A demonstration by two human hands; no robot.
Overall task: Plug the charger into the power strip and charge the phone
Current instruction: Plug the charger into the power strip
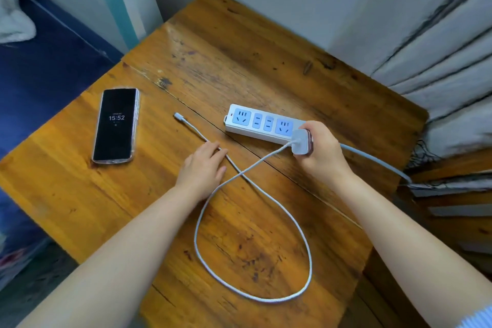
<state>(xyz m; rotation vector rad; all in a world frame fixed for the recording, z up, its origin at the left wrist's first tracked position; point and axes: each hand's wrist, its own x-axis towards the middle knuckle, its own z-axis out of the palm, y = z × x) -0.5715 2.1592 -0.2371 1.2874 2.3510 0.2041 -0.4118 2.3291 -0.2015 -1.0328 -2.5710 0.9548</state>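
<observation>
A white power strip [259,123] with blue sockets lies across the middle of the wooden table [239,48]. My right hand [323,150] grips the white charger block [301,144] at the strip's right end, over the last socket. Whether the block is seated I cannot tell. Its white cable [279,298] loops toward me, crosses itself and runs left to a free connector tip [177,115]. My left hand [203,165] rests on the table with fingertips on the cable. The phone [115,125] lies face up at the left, its screen showing 15:52.
The strip's grey power cord [378,159] trails off the table's right edge. Grey curtain fabric [439,48] hangs at the right. A blue surface [40,82] borders the table on the left, and a wall stands behind it.
</observation>
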